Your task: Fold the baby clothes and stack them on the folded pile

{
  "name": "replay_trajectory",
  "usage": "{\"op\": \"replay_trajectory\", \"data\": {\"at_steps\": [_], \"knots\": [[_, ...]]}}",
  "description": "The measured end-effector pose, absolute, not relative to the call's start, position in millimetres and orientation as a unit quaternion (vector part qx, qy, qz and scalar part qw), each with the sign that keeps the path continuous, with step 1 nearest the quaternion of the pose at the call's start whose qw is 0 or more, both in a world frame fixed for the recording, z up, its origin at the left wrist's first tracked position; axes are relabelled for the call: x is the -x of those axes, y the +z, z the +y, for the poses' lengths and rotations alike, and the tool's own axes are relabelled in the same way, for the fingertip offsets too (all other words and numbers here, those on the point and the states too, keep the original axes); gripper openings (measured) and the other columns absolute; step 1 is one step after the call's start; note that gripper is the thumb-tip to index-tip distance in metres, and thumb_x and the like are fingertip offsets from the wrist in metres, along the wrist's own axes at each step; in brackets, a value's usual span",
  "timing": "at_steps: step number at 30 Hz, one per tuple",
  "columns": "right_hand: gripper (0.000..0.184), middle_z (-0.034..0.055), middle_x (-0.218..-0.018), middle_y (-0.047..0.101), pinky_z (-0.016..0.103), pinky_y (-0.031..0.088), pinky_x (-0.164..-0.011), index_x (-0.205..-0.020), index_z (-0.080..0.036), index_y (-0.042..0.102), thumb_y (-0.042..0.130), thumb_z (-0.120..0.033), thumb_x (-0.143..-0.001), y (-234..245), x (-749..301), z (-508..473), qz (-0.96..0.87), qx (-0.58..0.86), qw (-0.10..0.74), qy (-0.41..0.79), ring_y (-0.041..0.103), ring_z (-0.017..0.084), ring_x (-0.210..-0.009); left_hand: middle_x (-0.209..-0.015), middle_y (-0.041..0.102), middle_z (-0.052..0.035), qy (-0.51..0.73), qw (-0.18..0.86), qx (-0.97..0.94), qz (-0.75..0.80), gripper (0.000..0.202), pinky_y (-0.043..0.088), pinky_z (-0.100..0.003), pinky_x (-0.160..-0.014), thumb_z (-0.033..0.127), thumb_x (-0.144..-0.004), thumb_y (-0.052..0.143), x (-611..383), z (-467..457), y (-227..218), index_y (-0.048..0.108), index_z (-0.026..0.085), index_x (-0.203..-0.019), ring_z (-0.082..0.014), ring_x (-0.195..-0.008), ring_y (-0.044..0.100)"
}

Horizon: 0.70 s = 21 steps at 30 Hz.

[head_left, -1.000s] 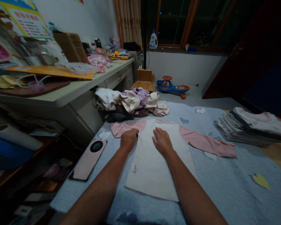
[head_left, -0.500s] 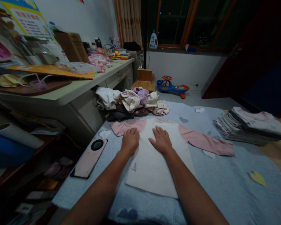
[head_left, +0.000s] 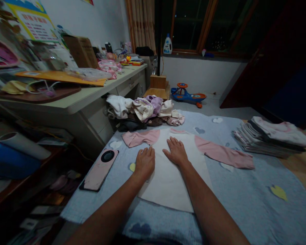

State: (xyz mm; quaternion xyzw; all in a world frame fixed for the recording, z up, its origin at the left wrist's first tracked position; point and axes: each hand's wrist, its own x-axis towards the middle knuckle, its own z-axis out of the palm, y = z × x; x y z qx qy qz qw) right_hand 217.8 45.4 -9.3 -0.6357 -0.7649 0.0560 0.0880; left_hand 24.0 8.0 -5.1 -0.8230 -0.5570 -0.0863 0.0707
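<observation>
A child's long-sleeved shirt [head_left: 168,190], white with pink raglan sleeves, lies spread on the bed with its collar away from me. My right hand [head_left: 176,152] rests flat on its upper chest, fingers stretched and thumb out to the side. At the left side edge, below the pink sleeve, my left hand [head_left: 145,164] lies palm down, its fingers loosely extended and covering part of the border. The left sleeve looks somewhat creased; the right sleeve [head_left: 224,153] stretches out to the right.
Rumpled clothes [head_left: 145,109] are heaped beyond the collar. A folded stack of clothes [head_left: 260,139] stands at the right. On the left bed edge lies a pink phone [head_left: 99,170]. A cluttered desk [head_left: 73,105] borders the left; a ride-on toy [head_left: 188,95] stands on the floor behind.
My left hand has slid down along the shirt's left side, from beside the sleeve toward me. My right hand stays in about the same place on the chest.
</observation>
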Motion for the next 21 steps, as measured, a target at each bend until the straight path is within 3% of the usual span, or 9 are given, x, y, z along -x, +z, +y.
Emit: {"op": "replay_trajectory", "data": {"at_steps": [5, 8, 12, 15, 18, 21], "knots": [[0.060, 0.0143, -0.157, 0.035, 0.048, 0.017, -0.116, -0.142, -0.016, 0.045, 0.048, -0.050, -0.094, -10.2, -217.6, 43.7, -0.767, 0.632, 0.110, 0.034, 0.027, 0.029, -0.144, -0.131, 0.063, -0.0161, -0.102, 0.091, 0.805, -0.577, 0.035, 0.040, -0.047, -0.100, 0.015, -0.094, 0.045, -28.0, 3.8, -5.6, 0.062, 0.010, -0.124, -0.0299, -0.118, 0.056], [0.051, 0.0168, -0.151, 0.041, 0.044, 0.023, -0.112, -0.134, -0.014, 0.052, 0.053, -0.043, -0.092, -6.9, -217.0, 40.9, -0.761, 0.633, 0.140, -0.003, 0.031, 0.031, -0.139, -0.133, 0.061, -0.0159, -0.128, 0.108, 0.815, -0.555, 0.030, 0.040, -0.047, -0.102, 0.015, -0.094, 0.046, -27.5, 3.2, -4.4, 0.065, 0.011, -0.117, -0.0306, -0.126, 0.052], [0.031, 0.0149, -0.126, 0.057, 0.039, 0.035, -0.099, -0.114, -0.017, 0.062, 0.053, -0.036, -0.092, 1.6, -214.4, 36.7, -0.752, 0.642, 0.152, -0.022, 0.047, 0.029, -0.116, -0.137, 0.060, -0.0105, -0.121, 0.074, 0.881, -0.451, 0.034, 0.038, -0.040, -0.109, 0.011, -0.096, 0.041, -25.8, 8.8, -7.6, 0.063, 0.015, -0.121, -0.0237, -0.131, 0.050], [0.027, 0.0131, -0.115, 0.059, 0.039, 0.038, -0.093, -0.108, -0.019, 0.063, 0.049, -0.037, -0.094, 7.5, -211.4, 34.7, -0.750, 0.650, 0.122, -0.012, 0.049, 0.028, -0.108, -0.136, 0.060, -0.0125, -0.105, 0.026, 0.886, -0.451, 0.038, 0.041, -0.037, -0.108, 0.011, -0.097, 0.037, -26.4, 13.5, -13.9, 0.059, 0.014, -0.128, -0.0213, -0.129, 0.053], [0.028, 0.0124, -0.119, 0.058, 0.039, 0.038, -0.093, -0.113, -0.020, 0.061, 0.049, -0.037, -0.094, 11.0, -211.7, 33.0, -0.745, 0.658, 0.110, -0.003, 0.048, 0.028, -0.110, -0.143, 0.053, -0.0193, -0.108, 0.016, 0.860, -0.499, 0.040, 0.041, -0.041, -0.108, 0.024, -0.097, 0.044, -28.9, 10.7, -17.5, 0.054, 0.011, -0.133, -0.0267, -0.133, 0.049], [0.034, 0.0105, -0.128, 0.056, 0.037, 0.037, -0.097, -0.124, -0.022, 0.057, 0.050, -0.037, -0.094, 10.2, -220.7, 28.6, -0.762, 0.638, 0.108, 0.028, 0.047, 0.026, -0.116, -0.148, 0.046, -0.0216, -0.102, 0.029, 0.840, -0.533, 0.054, 0.037, -0.046, -0.110, 0.042, -0.093, 0.052, -30.7, 1.5, -15.5, 0.051, 0.012, -0.138, -0.0337, -0.137, 0.043]]}}
